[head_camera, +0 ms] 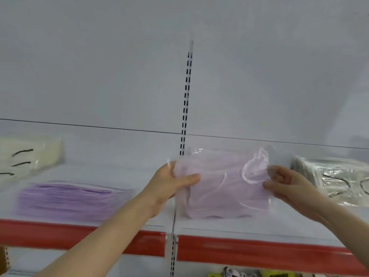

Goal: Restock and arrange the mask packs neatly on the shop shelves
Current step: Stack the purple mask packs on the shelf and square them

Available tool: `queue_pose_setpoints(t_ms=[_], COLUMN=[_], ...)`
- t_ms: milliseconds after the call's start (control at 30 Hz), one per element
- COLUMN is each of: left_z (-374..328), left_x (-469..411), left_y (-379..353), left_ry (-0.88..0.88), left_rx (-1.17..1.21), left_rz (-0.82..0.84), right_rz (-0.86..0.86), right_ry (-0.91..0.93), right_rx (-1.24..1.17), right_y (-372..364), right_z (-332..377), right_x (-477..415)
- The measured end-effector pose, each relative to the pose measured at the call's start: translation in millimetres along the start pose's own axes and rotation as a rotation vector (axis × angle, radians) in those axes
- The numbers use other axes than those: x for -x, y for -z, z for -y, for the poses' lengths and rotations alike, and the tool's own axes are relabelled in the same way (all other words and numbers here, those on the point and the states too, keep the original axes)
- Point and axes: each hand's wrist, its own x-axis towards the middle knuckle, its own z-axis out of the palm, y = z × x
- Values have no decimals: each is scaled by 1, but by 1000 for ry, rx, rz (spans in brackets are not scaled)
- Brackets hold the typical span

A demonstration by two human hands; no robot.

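Looking from the head camera, the only view here, both hands hold 1 pale lilac mask pack up in front of the white shelf. It sits just right of the slotted upright, between the purple mask stack on the left and the clear-wrapped grey pack on the right.

The left hand grips the pack's left edge, with the thumb laid across the front and the fingers behind. The right hand pinches the right edge with curled fingers. The frame is blurred, so I cannot tell whether the pack's lower edge touches the shelf or hangs just above it.

Several things could go wrong:
- **Slipping:** The wrapper looks like glossy film and is held only at its 2 edges. A loosened pinch could let it slide out and drop past the red front strip towards the goods below.
- **Sagging:** The pack looks soft. It may sag in the middle and land creased or askew rather than flat.
- **Uneven seating:** Its left edge is close to the seam between the 2 shelf bays. Set down there, it could sit unevenly or straddle the joint.
- **Knocking a neighbour:** The right hand is near the grey pack, so a sideways push might knock it out of line.

A cream pack lies far left, well apart from the hands.
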Motion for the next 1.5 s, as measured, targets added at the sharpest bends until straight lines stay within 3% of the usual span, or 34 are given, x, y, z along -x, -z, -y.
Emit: queue_pose_setpoints(t_ms=[100, 200, 433, 567, 667, 733, 1100, 1300, 1500], left_z=[9, 16, 8, 14, 19, 16, 8, 34, 47], left_x=[0, 6, 6, 13, 10, 4, -89, -124, -138], left_y=[-5, -12, -19, -12, -8, -8, -29, -32, -37], left_ry=[-26, -129, -322, -139, -113, -132, -135, -11, 83], left_rx=[-91, -114, -347, -422, -595, -689, -536, -764, -904], left_rz=[-120, -110, -308, -146, -50, -90, -263, -155, -150], right_rz=[65, 117, -6, 96, 91, 82, -127, -115, -122], right_ry=[-62, -93, 55, -36, -67, -66, 0, -83, -149], right_rx=[76, 122, 124, 318, 435, 453, 498, 691, 740], right_y=[8, 6, 1, 9, 12, 13, 26, 31, 34], right_z=[-14, -18, -14, -24, -36, -36, -15, -43, -59], right_x=[4, 9, -2, 1, 2, -2, -82, -111, -117])
